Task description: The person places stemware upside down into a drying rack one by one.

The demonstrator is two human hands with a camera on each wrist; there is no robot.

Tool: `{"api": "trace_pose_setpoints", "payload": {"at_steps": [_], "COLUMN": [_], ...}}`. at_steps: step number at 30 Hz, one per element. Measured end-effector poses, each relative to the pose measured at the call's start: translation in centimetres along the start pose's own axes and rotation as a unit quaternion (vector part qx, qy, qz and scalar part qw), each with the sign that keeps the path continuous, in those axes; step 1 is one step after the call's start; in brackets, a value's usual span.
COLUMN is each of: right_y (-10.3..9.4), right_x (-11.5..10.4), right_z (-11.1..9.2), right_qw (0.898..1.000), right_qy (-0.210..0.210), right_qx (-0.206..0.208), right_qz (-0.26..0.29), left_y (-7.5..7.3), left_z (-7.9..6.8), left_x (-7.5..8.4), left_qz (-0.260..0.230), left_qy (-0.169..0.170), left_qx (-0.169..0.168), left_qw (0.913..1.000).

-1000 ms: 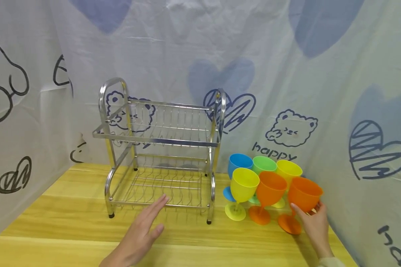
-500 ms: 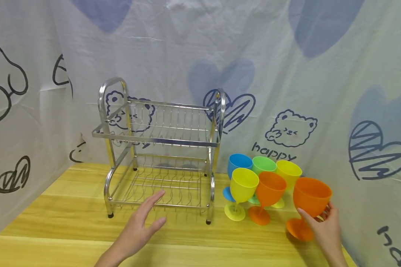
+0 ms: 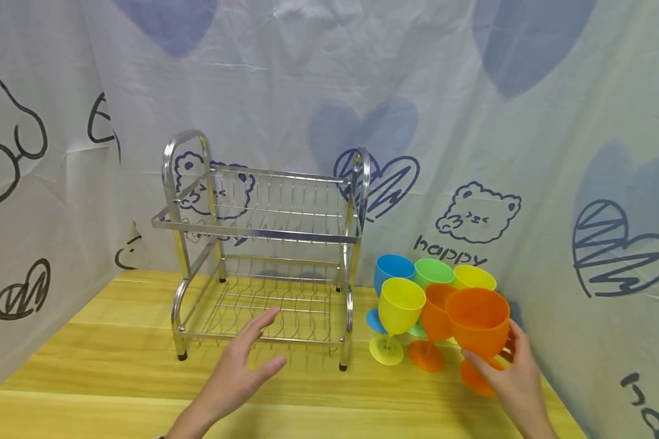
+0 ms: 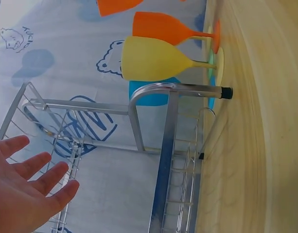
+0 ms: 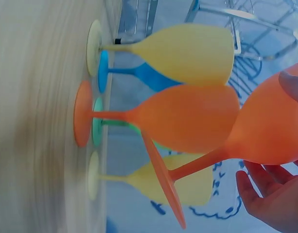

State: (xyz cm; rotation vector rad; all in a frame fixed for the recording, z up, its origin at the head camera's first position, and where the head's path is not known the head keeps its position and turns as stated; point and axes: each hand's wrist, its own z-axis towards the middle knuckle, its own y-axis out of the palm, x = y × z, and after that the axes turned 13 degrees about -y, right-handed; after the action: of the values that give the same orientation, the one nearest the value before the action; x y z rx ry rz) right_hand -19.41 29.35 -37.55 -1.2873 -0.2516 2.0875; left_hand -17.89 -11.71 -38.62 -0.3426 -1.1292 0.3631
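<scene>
My right hand (image 3: 513, 372) grips an orange plastic goblet (image 3: 478, 323) by its bowl, with the thumb on the near side. In the right wrist view the held goblet (image 5: 275, 121) leans, and its foot hangs clear of the wooden table. It overlaps a second orange goblet (image 3: 435, 314) in the head view; whether they touch I cannot tell. Left of that stands a yellow goblet (image 3: 399, 305). My left hand (image 3: 230, 381) hovers before the two-tier metal dish rack (image 3: 269, 233), fingers extended and thumb apart, holding nothing. The left wrist view shows its spread fingers (image 4: 39, 179).
Behind the front goblets stand a blue goblet (image 3: 387, 274), a green goblet (image 3: 434, 272) and another yellow goblet (image 3: 475, 278). A patterned cloth (image 3: 285, 79) hangs behind and along both sides of the wooden table (image 3: 329, 408). No dishes sit on either rack tier.
The right hand first carried the orange goblet rightward, away from the others, then back left until it overlaps the other orange goblet. My left hand has shifted only slightly.
</scene>
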Motion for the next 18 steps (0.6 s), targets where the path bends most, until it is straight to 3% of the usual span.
{"api": "trace_pose_setpoints", "payload": {"at_steps": [5, 9, 18], "right_y": [0.5, 1.0, 2.4], "right_x": [-0.7, -1.0, -1.3], "right_z": [-0.4, -0.8, -1.4], "right_qw": [0.998, 0.993, 0.959], "right_qy": [-0.044, -0.105, -0.266], "right_qx": [-0.017, -0.015, -0.006], "right_qz": [-0.031, -0.049, -0.093], "left_y": [0.3, 0.6, 1.2], "left_z": [0.4, 0.6, 1.3], "left_x": [0.1, 0.2, 0.7], "left_qz": [-0.008, -0.016, -0.021], "left_qy": [0.020, 0.023, 0.018], "left_qx": [0.008, 0.007, -0.008], "left_qw": [0.9997, 0.9996, 0.9996]}}
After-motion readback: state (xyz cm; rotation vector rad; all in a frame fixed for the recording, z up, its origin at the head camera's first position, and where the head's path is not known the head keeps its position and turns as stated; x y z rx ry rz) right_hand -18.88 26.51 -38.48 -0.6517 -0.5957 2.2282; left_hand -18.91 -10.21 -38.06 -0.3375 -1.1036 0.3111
